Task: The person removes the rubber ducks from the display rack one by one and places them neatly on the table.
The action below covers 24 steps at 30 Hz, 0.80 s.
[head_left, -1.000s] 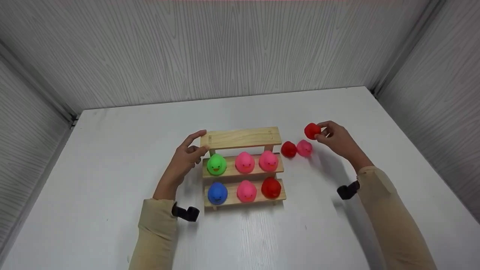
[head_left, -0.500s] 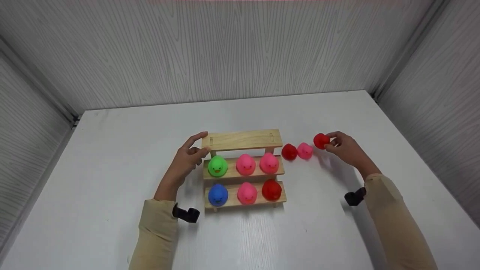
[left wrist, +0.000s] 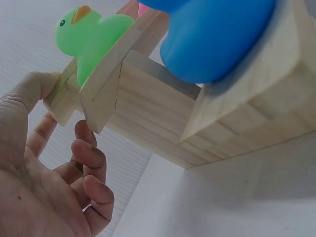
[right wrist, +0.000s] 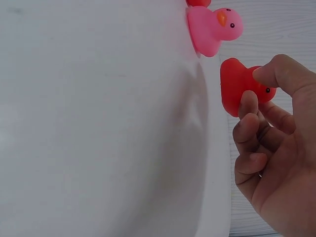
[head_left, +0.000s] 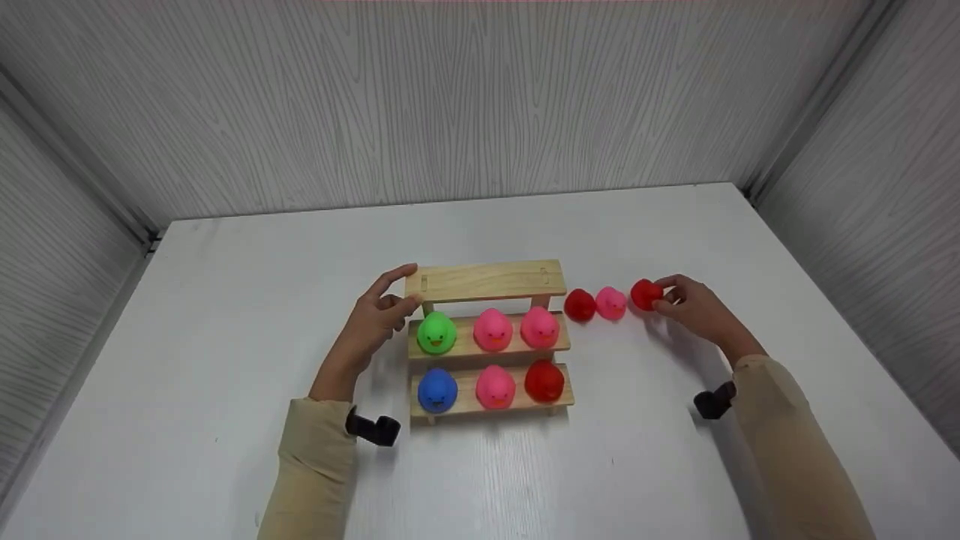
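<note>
A three-tier wooden rack (head_left: 487, 280) stands in the middle of the table. My left hand (head_left: 373, 319) grips the left end of its top board, thumb and index finger on opposite edges. On the middle board sit a green duck (head_left: 436, 333) and two pink ones. The lowest board bears a blue duck (head_left: 437, 390), a pink duck (head_left: 495, 388) and a red duck (head_left: 544, 381). To the rack's right, my right hand (head_left: 694, 307) pinches another red rubber duck (right wrist: 237, 86) by its head, thumb against fingers, low over the table.
Between the rack and my right hand, a red duck (head_left: 580, 305) and a pink duck (head_left: 611, 303) sit side by side on the white table (head_left: 615, 465). Grey wood-grain panels (head_left: 450, 105) rise behind the table and at both sides.
My right hand has carried the red duck right and down towards the table, into line with the two loose ducks. The left hand keeps its grip on the rack.
</note>
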Motion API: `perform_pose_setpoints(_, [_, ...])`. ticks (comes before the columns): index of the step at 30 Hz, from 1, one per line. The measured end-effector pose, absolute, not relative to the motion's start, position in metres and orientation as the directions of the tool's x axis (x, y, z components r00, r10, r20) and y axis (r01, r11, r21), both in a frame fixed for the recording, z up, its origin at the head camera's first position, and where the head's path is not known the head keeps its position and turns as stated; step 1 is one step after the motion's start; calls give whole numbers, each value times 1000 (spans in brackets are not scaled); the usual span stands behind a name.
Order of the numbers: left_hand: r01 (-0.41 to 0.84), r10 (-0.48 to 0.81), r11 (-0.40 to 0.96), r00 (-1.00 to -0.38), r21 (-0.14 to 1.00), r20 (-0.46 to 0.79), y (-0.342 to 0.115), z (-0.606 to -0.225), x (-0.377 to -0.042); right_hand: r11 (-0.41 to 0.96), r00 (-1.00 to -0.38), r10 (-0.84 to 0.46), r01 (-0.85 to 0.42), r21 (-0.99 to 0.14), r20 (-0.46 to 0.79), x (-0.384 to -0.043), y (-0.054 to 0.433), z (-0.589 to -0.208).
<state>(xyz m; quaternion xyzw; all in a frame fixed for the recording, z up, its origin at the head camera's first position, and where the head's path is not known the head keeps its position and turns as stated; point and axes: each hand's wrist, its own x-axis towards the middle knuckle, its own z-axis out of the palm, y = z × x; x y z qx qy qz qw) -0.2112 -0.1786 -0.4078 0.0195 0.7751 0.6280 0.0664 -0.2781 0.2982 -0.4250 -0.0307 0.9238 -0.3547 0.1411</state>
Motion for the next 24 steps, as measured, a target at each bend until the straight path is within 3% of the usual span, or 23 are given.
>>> perform_pose_setpoints(24, [-61,112,209,-990,976,-86,-179,-409,-213,754,-933,-170,84,-651,-317,-277,295,-431])
